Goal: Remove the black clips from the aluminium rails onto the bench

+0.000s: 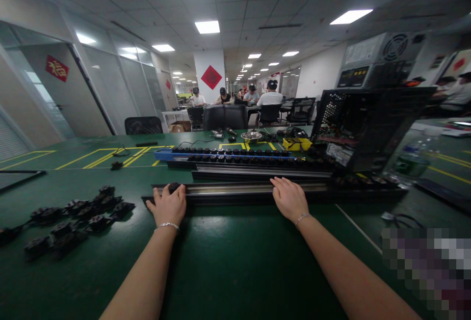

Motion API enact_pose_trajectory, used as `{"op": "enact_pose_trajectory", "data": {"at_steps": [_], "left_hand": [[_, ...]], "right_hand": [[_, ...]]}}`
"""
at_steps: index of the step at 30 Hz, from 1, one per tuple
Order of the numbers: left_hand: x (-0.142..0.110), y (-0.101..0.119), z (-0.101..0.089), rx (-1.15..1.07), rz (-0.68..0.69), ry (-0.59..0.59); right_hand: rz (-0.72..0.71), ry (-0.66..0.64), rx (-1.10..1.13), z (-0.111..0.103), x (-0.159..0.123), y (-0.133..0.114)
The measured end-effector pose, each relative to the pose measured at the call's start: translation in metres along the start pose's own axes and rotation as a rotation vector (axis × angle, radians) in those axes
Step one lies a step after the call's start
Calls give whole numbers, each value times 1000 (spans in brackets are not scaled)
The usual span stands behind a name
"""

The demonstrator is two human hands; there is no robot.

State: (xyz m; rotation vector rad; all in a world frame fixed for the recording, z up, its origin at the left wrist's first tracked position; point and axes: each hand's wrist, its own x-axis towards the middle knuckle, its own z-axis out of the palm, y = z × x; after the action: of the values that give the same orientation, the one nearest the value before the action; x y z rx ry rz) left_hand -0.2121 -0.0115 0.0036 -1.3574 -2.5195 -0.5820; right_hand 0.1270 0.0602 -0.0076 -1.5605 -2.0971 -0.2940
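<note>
A long black rail (pixel 228 190) with a pale metallic channel lies across the green table in front of me. At its left end my left hand (pixel 169 207) has its fingers bent around a small black module (pixel 173 188), which sits at the rail; its exact kind is not clear. My right hand (pixel 290 200) lies palm down on the rail further right, fingers stretched over its upper edge. Dark modules (pixel 360 180) line the rail's right part. To the left of my left hand, several loose black modules (pixel 84 209) lie in a cluster.
Behind the rail are another black rail (pixel 257 172) and a blue rail (pixel 164 155) with modules. An open computer case (pixel 382 128) carries power supplies (pixel 375 60) at right, near a plastic bottle (pixel 412 158). A metal bowl (pixel 251 136) and yellow tray (pixel 296 144) stand farther back. People sit beyond.
</note>
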Motion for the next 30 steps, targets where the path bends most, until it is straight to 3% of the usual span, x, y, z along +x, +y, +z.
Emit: {"op": "enact_pose_trajectory", "data": {"at_steps": [22,30], "left_hand": [[18,-30,-4,-192,-238,-23],[21,-38,-4,-154,-239,16]], "right_hand": [[-3,-6,-6,0,0,0],[-16,-3,-8,-1,0,0]]}}
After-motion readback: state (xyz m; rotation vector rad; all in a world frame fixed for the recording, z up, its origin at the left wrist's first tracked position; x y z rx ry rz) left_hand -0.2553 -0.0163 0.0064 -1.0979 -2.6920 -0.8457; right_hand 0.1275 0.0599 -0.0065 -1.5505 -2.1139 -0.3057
